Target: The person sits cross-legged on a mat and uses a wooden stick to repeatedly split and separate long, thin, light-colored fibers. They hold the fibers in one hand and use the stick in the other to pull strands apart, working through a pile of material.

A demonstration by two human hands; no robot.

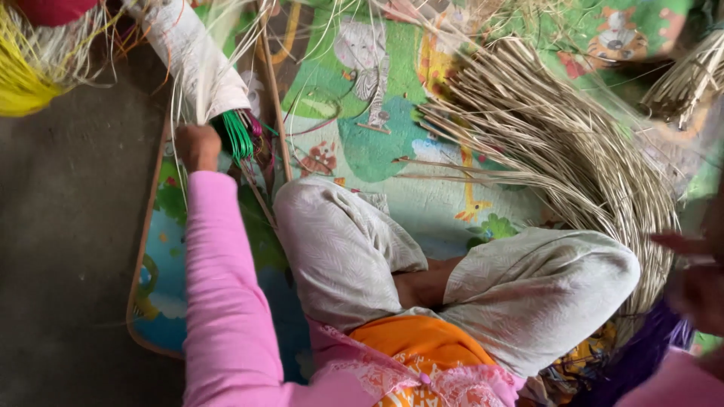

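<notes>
The left hand (197,145) is closed in a fist around thin pale strands beside a bundle of green strips (238,134), which runs up and away into a white wrapped roll (197,60) over the colourful play mat (392,143). The right hand (697,283), blurred at the frame edge beside the big coil of tan reeds (573,151), shows no readable grip.

Colourful play mat (392,143), yellow strand bundle (19,75), grey floor (68,226), orange cloth (422,343)

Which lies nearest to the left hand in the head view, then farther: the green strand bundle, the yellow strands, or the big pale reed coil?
From the left hand:
1. Green strand bundle, right beside it.
2. Yellow strands, top left corner.
3. Pale reed coil, far right on the mat.
</notes>
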